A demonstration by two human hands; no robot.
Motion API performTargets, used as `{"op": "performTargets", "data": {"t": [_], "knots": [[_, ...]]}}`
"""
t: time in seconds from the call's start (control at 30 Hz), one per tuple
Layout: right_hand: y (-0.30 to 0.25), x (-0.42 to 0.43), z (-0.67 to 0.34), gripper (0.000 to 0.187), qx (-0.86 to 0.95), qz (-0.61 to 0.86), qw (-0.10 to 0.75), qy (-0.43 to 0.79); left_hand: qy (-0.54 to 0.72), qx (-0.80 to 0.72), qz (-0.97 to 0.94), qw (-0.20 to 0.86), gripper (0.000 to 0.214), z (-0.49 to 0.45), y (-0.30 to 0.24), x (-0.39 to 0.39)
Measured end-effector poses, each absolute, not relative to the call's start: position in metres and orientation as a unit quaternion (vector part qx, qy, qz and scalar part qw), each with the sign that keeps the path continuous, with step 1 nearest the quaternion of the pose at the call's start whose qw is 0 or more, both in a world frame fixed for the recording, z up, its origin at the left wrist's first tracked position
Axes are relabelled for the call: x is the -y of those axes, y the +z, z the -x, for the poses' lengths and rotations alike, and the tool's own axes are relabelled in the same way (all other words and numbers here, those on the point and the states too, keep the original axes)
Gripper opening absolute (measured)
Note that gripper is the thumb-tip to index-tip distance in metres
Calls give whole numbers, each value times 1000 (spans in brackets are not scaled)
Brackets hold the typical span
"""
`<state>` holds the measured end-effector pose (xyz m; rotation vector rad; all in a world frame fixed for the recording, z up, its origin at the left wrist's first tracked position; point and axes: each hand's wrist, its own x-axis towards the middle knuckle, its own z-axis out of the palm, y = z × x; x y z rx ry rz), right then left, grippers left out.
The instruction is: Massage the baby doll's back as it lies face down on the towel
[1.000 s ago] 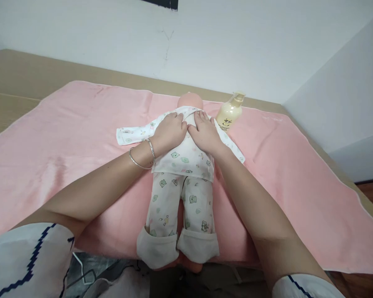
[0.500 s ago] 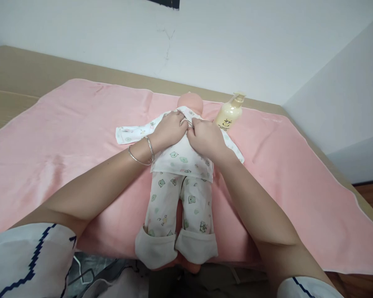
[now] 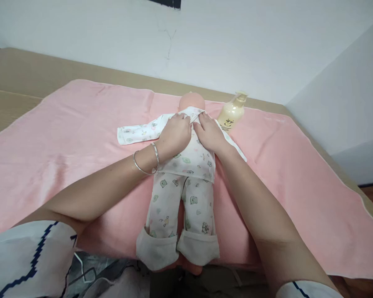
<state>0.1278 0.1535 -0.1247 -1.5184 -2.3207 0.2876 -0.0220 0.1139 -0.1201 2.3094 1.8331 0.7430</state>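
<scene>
Left grip [image 3: 175, 134] curls over the shirt [image 3: 189, 165] near its neck, pinching or not, can't tell; right grip [image 3: 210, 134] rests alongside, fingers extended, clasping nothing visible; light, even pressure should flatten folds best; doll's head [image 3: 192, 101] just beyond both, pump bottle [image 3: 232, 112] beyond the right.

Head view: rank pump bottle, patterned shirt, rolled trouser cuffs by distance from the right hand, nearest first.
From the right hand:
1. Patterned shirt: directly under the hand, touching.
2. Pump bottle: just beyond, to the right.
3. Rolled trouser cuffs: toward the wearer, by the pink blanket's near edge.
</scene>
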Motion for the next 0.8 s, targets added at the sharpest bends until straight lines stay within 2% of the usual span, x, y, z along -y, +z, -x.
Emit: {"op": "performTargets", "data": {"t": [0.23, 0.4, 0.5, 0.63, 0.8], "knots": [[-117, -139, -121, 59, 834, 528, 148, 66, 279, -606, -735, 126, 25, 26, -119, -122], [-98, -96, -97, 47, 840, 537, 75, -29, 326, -600, -719, 133, 23, 34, -136, -140], [-96, -86, -88, 47, 836, 545, 41, -56, 333, -605, -712, 130, 24, 35, -143, -144], [-109, -108, -94, 50, 828, 545, 131, 9, 339, -596, -716, 130, 29, 34, -144, -144], [-132, -140, -107, 70, 803, 553, 207, 86, 352, -597, -708, 134, 38, 32, -144, -141]]}}
